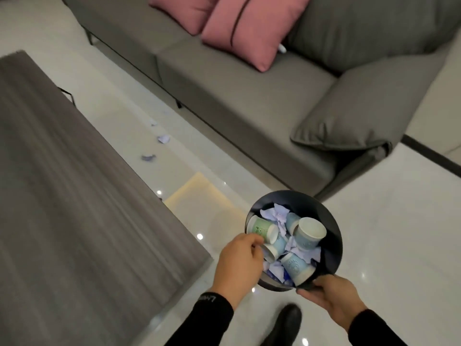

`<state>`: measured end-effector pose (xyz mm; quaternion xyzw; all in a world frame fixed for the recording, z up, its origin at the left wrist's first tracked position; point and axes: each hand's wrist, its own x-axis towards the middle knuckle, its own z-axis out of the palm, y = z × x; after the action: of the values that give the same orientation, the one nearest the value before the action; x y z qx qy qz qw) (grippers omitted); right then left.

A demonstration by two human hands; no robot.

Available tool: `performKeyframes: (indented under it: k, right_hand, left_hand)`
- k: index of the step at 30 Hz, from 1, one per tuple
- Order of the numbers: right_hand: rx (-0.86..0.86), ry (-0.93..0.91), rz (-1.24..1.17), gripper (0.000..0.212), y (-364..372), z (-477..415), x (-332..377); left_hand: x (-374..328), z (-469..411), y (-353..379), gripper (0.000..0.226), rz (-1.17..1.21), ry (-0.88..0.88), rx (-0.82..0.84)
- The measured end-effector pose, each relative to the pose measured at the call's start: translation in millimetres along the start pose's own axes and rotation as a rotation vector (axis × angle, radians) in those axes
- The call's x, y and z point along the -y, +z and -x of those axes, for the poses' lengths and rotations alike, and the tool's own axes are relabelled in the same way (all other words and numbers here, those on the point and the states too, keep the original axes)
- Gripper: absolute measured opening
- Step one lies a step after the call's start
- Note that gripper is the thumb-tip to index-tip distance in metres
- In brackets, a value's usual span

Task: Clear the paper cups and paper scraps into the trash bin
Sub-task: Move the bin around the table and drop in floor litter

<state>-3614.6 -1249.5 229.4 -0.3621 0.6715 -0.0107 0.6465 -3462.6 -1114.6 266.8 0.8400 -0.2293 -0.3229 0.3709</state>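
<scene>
Between sofa (244, 101) and table (74, 196), scraps (163, 139)

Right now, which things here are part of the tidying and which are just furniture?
Part of the job:
bin, held by the left hand and right hand
cups and paper in the bin
scraps on the floor

Just there:
sofa
pink cushions
table

Your left grip (238, 260) covers the trash bin's (334, 236) near-left rim, and your right grip's (329, 297) fingertips vanish under it. The bench (74, 196) runs off frame; floor scraps (163, 139) are blurred.
</scene>
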Motion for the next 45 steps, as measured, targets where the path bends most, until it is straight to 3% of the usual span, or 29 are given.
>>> performKeyframes:
  k: [6, 11, 21, 28, 33, 45]
  right_hand:
    - [0.107, 0.017, 0.055, 0.017, 56.5, -29.1, 97.4]
    - [0.216, 0.06, 0.239, 0.02, 114.5, -52.2, 169.8]
    - [0.298, 0.036, 0.656, 0.022, 278.8, -109.6, 261.1]
    - [0.304, -0.076, 0.888, 0.027, 396.4, -164.5, 305.0]
    - [0.365, -0.165, 1.04, 0.018, 466.4, -185.6, 340.3]
    - [0.437, -0.042, 1.276, 0.029, 622.1, -290.3, 381.5]
  left_hand:
    - [-26.1, -78.3, -51.2, 0.024, 0.013, -0.105, -0.15]
    - [-32.8, -133.4, -92.3, 0.021, 0.031, -0.267, -0.313]
    - [24.1, -203.1, -175.0, 0.021, 0.199, -0.543, -0.583]
    - [81.6, -293.2, -224.2, 0.025, 0.28, -0.635, -0.586]
    - [105.4, -344.8, -260.7, 0.025, 0.268, -0.671, -0.552]
    - [185.5, -484.0, -323.3, 0.025, 0.288, -0.805, -0.61]
